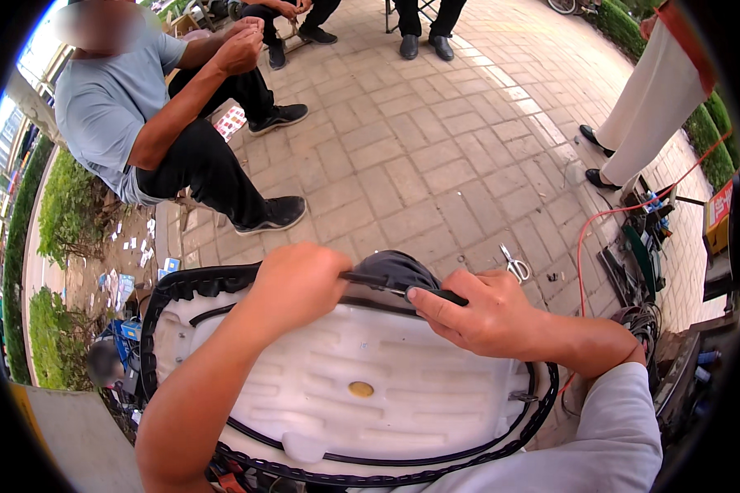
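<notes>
Upturned seat shell (321, 345), white, apparently across the lap, below both forearms. Black cover (399, 267) wrapped over the rim, puckered, with a slack bulge at the far side. Left hand (304, 283) in a fist on the cover at the far rim; fingertips hidden, so no telling the exact pinch. Right hand (489, 308) wrapped round the dark green handle of a slim tool (450, 297), thumb forward, shaft pointing toward the left hand. Handling, by judgement: probably stiff moulded plastic, light but broad, smooth enough to slide; cover soft and stretchy, likely to spring back if released, maybe to tear under a hard tip. Best hold: folded cover edge close to the rim, shell braced against the body. Count: 1 shell, 1 cover, 1 slim tool, 1 yellow oval patch (361, 389) mid-shell, 1 metal fitting (524, 398) at the right end, 1 pair of scissors (515, 267) on the paving (403, 164) past the right hand, 1 red cord (581, 263) farther right, 4 other people around, at least partly visible.
</notes>
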Demonstrator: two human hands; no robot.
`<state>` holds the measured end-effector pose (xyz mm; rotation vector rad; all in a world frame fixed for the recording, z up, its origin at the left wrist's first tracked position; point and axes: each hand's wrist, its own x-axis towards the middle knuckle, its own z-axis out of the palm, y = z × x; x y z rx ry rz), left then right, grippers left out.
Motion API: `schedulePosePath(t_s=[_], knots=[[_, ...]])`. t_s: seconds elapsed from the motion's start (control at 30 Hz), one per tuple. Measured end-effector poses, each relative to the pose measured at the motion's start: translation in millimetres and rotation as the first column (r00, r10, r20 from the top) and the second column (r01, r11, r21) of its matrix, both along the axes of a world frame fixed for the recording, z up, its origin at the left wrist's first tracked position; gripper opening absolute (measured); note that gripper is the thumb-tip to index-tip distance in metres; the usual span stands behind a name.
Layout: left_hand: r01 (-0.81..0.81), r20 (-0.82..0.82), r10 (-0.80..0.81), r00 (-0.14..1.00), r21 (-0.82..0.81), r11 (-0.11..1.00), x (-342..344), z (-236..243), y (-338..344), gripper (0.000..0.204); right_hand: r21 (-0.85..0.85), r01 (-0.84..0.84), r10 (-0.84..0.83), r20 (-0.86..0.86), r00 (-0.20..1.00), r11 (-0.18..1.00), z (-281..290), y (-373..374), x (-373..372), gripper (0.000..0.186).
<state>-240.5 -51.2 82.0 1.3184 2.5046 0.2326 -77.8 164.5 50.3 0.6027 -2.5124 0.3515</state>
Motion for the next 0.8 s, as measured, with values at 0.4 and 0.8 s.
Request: schedulePosePath(t_s=[0.4, 0.8], knots=[[0.011, 0.057, -0.014, 0.998, 0.059, 0.998, -8.2, -8.3, 1.1, 0.015, 0.014, -0.042, 0.042, 0.017, 0.999, 0.999, -8.8, 11.9, -18.4, 0.034], [0.022, 0.066, -0.025, 0.997, 0.045, 0.999, -10.0, -6.8, 1.7, 0.016, -0.253, -0.212, 0.286, 0.309, 0.907, 0.944, 9.0, 33.8, -59.7, 0.026]])
